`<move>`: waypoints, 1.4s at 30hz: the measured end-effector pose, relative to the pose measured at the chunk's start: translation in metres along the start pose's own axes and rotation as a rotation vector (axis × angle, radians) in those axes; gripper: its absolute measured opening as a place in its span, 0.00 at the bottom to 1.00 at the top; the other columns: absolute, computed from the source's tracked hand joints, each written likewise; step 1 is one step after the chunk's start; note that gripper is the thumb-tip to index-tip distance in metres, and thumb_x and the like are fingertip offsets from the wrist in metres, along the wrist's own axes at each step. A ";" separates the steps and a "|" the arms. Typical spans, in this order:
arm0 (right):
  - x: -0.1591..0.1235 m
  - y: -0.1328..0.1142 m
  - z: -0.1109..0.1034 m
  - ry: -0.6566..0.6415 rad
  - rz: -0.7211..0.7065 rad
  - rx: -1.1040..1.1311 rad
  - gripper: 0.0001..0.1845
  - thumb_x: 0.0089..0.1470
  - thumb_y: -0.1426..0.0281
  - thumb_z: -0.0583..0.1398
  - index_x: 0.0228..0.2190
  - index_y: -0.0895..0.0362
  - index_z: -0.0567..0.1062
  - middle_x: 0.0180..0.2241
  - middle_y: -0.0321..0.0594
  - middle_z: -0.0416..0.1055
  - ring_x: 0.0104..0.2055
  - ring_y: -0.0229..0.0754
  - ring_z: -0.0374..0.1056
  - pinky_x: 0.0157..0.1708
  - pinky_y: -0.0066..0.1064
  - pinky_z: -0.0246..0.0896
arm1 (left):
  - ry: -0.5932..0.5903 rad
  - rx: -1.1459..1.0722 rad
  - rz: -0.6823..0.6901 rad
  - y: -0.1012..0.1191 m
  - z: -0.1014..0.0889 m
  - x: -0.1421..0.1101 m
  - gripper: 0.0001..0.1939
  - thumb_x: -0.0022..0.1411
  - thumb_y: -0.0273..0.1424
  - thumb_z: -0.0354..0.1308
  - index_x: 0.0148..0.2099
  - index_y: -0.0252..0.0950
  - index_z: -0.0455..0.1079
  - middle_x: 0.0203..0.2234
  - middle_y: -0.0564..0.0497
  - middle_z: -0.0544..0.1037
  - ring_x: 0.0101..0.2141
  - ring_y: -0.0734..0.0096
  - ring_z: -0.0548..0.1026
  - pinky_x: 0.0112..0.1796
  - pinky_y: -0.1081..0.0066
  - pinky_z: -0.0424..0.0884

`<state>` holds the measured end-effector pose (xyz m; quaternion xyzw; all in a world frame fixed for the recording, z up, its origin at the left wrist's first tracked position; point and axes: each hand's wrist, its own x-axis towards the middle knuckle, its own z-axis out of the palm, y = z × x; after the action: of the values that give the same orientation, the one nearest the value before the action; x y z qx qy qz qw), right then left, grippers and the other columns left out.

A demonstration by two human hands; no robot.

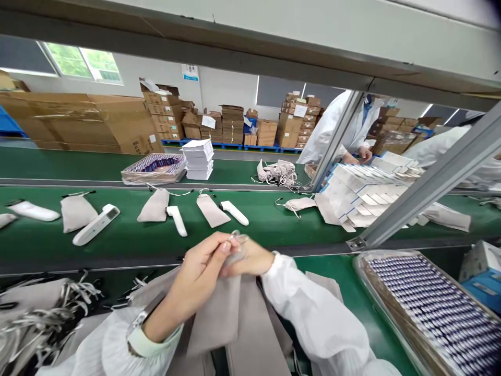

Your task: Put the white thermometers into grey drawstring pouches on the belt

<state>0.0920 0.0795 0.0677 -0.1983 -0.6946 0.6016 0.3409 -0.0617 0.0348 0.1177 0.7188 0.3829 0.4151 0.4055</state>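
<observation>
My left hand (203, 263) and my right hand (250, 257) meet over the near edge of the bench. Both are closed at the gathered top of a grey cloth drawstring pouch (217, 318), which hangs below them. A small, pale, shiny bit shows between the fingertips; what it is I cannot make out. More grey pouches (254, 334) lie under my forearms. Beyond my hands, on the green belt (129, 250), white handheld thermometers (97, 224) rest beside single pouches (212, 210).
A tray of batteries (430, 297) stands at right, near a slanted metal post (415, 177). White boxes (356, 190) are heaped behind it. Pouches with tangled cords (43, 313) fill the left. A paper stack (198, 159) stands farther back. A co-worker in white (329, 128) is across.
</observation>
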 end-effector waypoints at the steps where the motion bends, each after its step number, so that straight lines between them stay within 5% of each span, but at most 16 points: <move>1: 0.001 0.000 -0.002 0.111 -0.024 -0.015 0.17 0.33 0.65 0.63 0.29 0.58 0.68 0.29 0.37 0.67 0.32 0.36 0.64 0.34 0.29 0.61 | -0.003 0.084 0.030 -0.003 0.002 0.001 0.11 0.62 0.35 0.43 0.38 0.37 0.63 0.32 0.51 0.68 0.32 0.73 0.66 0.33 0.76 0.62; 5: -0.030 -0.005 -0.065 1.170 0.044 -0.548 0.17 0.39 0.67 0.55 0.35 0.59 0.65 0.32 0.41 0.67 0.34 0.40 0.65 0.34 0.31 0.60 | -0.164 0.450 0.001 -0.022 0.006 0.003 0.18 0.60 0.35 0.44 0.53 0.40 0.55 0.48 0.48 0.62 0.46 0.63 0.62 0.44 0.67 0.60; 7: -0.054 -0.003 -0.103 1.310 0.213 -0.754 0.26 0.35 0.67 0.58 0.40 0.61 0.63 0.32 0.43 0.67 0.36 0.46 0.64 0.35 0.36 0.58 | -0.411 0.604 -0.054 -0.036 0.010 0.004 0.19 0.58 0.34 0.48 0.52 0.39 0.57 0.46 0.47 0.64 0.45 0.61 0.63 0.43 0.65 0.61; 9: -0.070 0.009 -0.127 1.305 0.522 -1.040 0.32 0.37 0.66 0.58 0.46 0.62 0.60 0.33 0.47 0.67 0.37 0.50 0.64 0.34 0.38 0.57 | -0.589 0.732 -0.095 -0.047 0.017 0.004 0.14 0.55 0.32 0.53 0.45 0.36 0.64 0.40 0.46 0.67 0.42 0.60 0.66 0.41 0.65 0.63; 11: -0.075 0.029 -0.134 1.207 0.752 -1.297 0.34 0.41 0.66 0.57 0.51 0.63 0.55 0.37 0.52 0.67 0.41 0.53 0.62 0.36 0.39 0.55 | -0.612 0.830 -0.117 -0.053 0.025 0.003 0.10 0.54 0.29 0.54 0.41 0.34 0.66 0.36 0.46 0.68 0.39 0.60 0.67 0.38 0.66 0.64; 16: -0.046 0.081 -0.113 0.899 0.670 -1.513 0.25 0.49 0.68 0.53 0.50 0.58 0.59 0.53 0.52 0.54 0.55 0.53 0.46 0.47 0.44 0.45 | -0.465 1.061 -0.021 -0.049 0.036 -0.001 0.06 0.57 0.26 0.50 0.37 0.32 0.67 0.34 0.44 0.68 0.39 0.57 0.66 0.37 0.61 0.65; 19: -0.017 0.095 -0.102 0.761 0.555 -1.358 0.23 0.53 0.64 0.50 0.51 0.56 0.59 0.48 0.48 0.61 0.52 0.48 0.52 0.48 0.41 0.46 | -0.484 1.122 -0.074 -0.041 0.038 -0.004 0.07 0.56 0.21 0.47 0.37 0.30 0.65 0.32 0.44 0.69 0.35 0.59 0.69 0.32 0.63 0.67; 23: 0.007 0.103 -0.105 0.849 0.540 -0.861 0.30 0.42 0.73 0.59 0.50 0.56 0.61 0.46 0.49 0.63 0.52 0.49 0.53 0.50 0.41 0.45 | -0.500 1.156 -0.120 -0.030 0.038 -0.005 0.12 0.53 0.15 0.44 0.36 0.29 0.65 0.32 0.43 0.70 0.35 0.57 0.69 0.33 0.61 0.67; 25: 0.009 0.103 -0.114 0.880 0.534 -0.721 0.25 0.41 0.75 0.59 0.45 0.59 0.66 0.43 0.48 0.66 0.51 0.50 0.55 0.49 0.41 0.48 | -0.505 1.171 -0.137 -0.027 0.038 -0.005 0.14 0.52 0.13 0.42 0.35 0.28 0.66 0.32 0.42 0.71 0.36 0.56 0.69 0.34 0.60 0.67; 29: -0.001 0.089 -0.128 0.857 0.470 -0.440 0.10 0.44 0.71 0.57 0.31 0.62 0.71 0.30 0.46 0.71 0.38 0.47 0.66 0.36 0.36 0.61 | -0.506 1.169 -0.164 -0.026 0.037 -0.007 0.14 0.51 0.13 0.43 0.37 0.27 0.65 0.34 0.40 0.70 0.36 0.56 0.69 0.36 0.61 0.66; 32: -0.007 0.062 -0.125 0.833 0.352 -0.252 0.12 0.47 0.69 0.54 0.35 0.61 0.67 0.31 0.44 0.71 0.35 0.41 0.68 0.33 0.32 0.64 | -0.515 1.168 -0.132 -0.030 0.035 -0.010 0.13 0.51 0.14 0.44 0.37 0.28 0.65 0.33 0.41 0.70 0.36 0.57 0.68 0.34 0.62 0.66; 37: -0.011 0.006 -0.108 0.825 -0.083 0.160 0.33 0.38 0.72 0.62 0.46 0.50 0.54 0.37 0.37 0.69 0.36 0.40 0.68 0.37 0.36 0.64 | -0.506 1.178 -0.005 -0.039 0.034 -0.012 0.13 0.49 0.14 0.44 0.34 0.30 0.65 0.30 0.44 0.69 0.35 0.59 0.67 0.34 0.63 0.65; 42: -0.013 -0.028 -0.089 0.999 -0.373 0.031 0.49 0.36 0.76 0.63 0.51 0.46 0.38 0.32 0.30 0.68 0.32 0.38 0.69 0.38 0.38 0.64 | -0.522 1.172 -0.004 -0.033 0.035 -0.012 0.15 0.47 0.12 0.44 0.34 0.30 0.65 0.30 0.44 0.70 0.35 0.58 0.67 0.34 0.63 0.65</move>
<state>0.1682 0.1275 0.0955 -0.3286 -0.4619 0.3732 0.7344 -0.0414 0.0271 0.0730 0.8978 0.4365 -0.0523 0.0259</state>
